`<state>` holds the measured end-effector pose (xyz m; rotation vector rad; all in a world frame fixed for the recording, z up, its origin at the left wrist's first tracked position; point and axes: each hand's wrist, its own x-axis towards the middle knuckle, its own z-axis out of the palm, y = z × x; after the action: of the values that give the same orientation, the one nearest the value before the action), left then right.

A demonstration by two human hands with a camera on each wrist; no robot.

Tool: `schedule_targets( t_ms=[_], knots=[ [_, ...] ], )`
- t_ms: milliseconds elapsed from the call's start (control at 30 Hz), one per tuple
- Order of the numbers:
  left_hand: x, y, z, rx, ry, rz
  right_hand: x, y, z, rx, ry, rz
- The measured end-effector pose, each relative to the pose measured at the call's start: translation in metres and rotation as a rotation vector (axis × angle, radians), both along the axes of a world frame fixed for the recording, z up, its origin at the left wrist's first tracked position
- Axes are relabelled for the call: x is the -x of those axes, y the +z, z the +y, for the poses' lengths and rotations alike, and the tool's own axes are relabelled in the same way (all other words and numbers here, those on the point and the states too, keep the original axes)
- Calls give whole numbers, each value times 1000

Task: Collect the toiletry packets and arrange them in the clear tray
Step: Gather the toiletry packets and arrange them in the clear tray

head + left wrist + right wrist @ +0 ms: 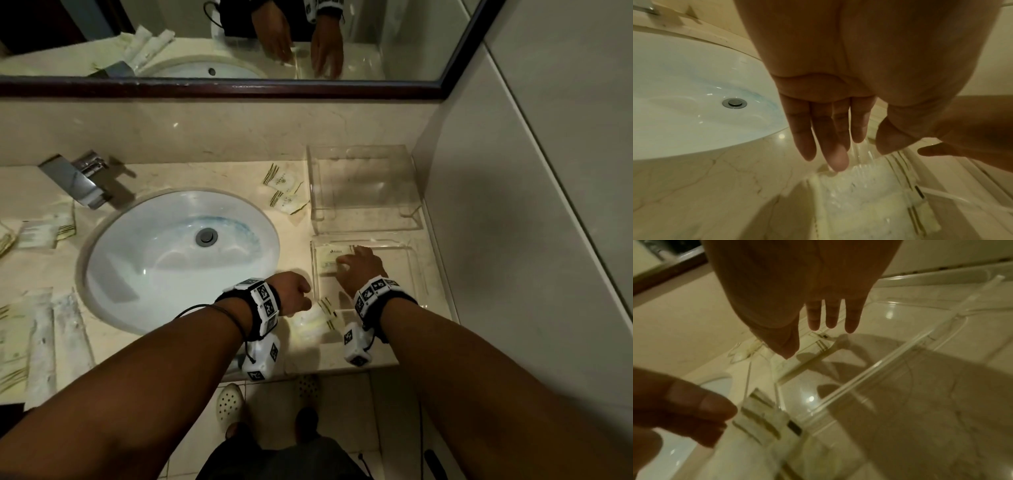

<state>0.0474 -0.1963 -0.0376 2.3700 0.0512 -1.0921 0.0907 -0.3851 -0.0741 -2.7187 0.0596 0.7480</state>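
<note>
Our left hand [295, 291], fingers relaxed and holding nothing, hovers directly over the striped packet [317, 317]. Its long axis points toward the clear tray [416, 270], where our right hand [361, 269] spreads flat on a packet

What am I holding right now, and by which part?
Nothing is gripped: left hand open above the striped packet, right hand open over the clear tray.

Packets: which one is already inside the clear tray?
The flat packet under the right hand, at the tray's far-left corner; the rest lie on the counter.
</note>
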Motion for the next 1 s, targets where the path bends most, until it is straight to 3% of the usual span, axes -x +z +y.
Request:
schedule_targets(
  t_ms=[133,467,633,800,1000],
  knots=[
    [5,-2,0,-1,-53,33,5,-1,8,49,75,96],
    [17,-12,-7,-11,-71,41,15,17,1,32,136,74],
    [18,-7,-7,-23,-45,69,21,25,-4,-53,107,93],
    [16,1,-2,31,-30,87,28,46,-2,-170,206,93],
    [-10,28,7,190,248,47,25,57,-1,-250,184,89]
  ],
)
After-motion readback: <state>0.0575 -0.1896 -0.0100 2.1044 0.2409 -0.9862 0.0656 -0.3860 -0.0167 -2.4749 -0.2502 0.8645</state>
